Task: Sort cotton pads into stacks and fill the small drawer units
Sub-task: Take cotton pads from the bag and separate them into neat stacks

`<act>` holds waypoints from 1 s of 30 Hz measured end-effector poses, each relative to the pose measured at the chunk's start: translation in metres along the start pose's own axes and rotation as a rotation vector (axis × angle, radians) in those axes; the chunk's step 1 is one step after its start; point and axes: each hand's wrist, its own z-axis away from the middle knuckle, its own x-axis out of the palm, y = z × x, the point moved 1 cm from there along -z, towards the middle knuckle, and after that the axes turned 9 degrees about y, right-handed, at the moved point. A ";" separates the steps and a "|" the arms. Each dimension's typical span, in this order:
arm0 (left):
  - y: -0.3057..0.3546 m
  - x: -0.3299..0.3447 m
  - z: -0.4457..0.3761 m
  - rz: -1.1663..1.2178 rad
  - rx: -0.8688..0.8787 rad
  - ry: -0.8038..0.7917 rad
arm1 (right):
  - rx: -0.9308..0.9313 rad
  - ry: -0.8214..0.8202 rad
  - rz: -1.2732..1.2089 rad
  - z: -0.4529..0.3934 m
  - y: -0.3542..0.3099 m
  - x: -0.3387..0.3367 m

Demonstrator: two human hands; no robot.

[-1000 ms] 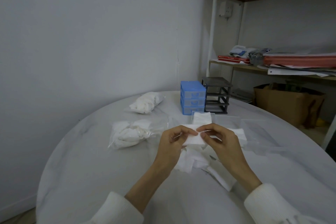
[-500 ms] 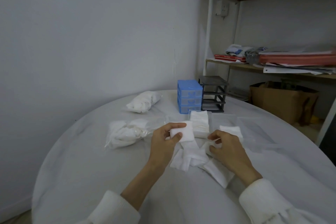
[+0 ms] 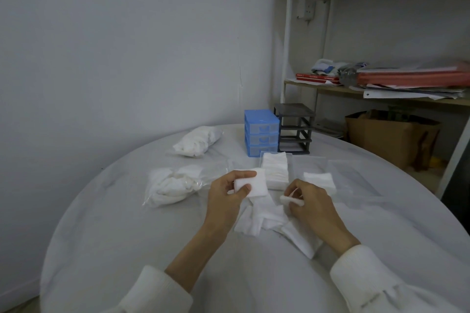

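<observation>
My left hand (image 3: 226, 194) grips a small stack of white cotton pads (image 3: 255, 184) between thumb and fingers, just above the table. My right hand (image 3: 311, 204) pinches a single pad (image 3: 291, 199) lifted off the loose pile of pads (image 3: 269, 221) lying between my hands. Behind them a clear drawer (image 3: 276, 171) holds a tall stack of pads, and another short stack (image 3: 319, 180) lies to its right. A blue drawer unit (image 3: 260, 132) and a dark grey drawer frame (image 3: 295, 128) stand at the table's far side.
Two clear bags of cotton pads lie on the left, one near (image 3: 173, 184), one farther back (image 3: 197, 141). The round table (image 3: 127, 236) has a white cloth. A shelf (image 3: 381, 94) with papers and a cardboard box (image 3: 389, 137) stand behind on the right.
My hands have parted: the left kept the small stack and moved it left, while the right dropped to the loose pile and picked up one pad.
</observation>
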 end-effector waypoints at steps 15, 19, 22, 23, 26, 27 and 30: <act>-0.001 0.001 0.001 -0.029 -0.050 0.019 | 0.140 0.152 -0.677 -0.001 -0.017 -0.008; -0.004 0.000 0.001 -0.046 -0.051 0.026 | 0.203 0.178 -0.745 -0.001 -0.017 -0.010; -0.005 0.000 0.001 -0.060 -0.055 0.022 | 0.224 0.164 -0.813 0.000 -0.021 -0.012; -0.005 0.000 0.001 -0.057 -0.058 0.018 | 0.228 0.142 -0.837 0.000 -0.022 -0.013; -0.005 0.001 0.001 -0.047 -0.059 0.002 | 0.223 0.056 -0.896 0.002 -0.028 -0.013; -0.005 0.001 0.001 -0.035 -0.060 -0.006 | 0.223 0.025 -0.940 0.003 -0.030 -0.012; -0.004 0.002 0.001 0.011 -0.051 -0.034 | 0.214 -0.061 -1.019 0.004 -0.032 -0.010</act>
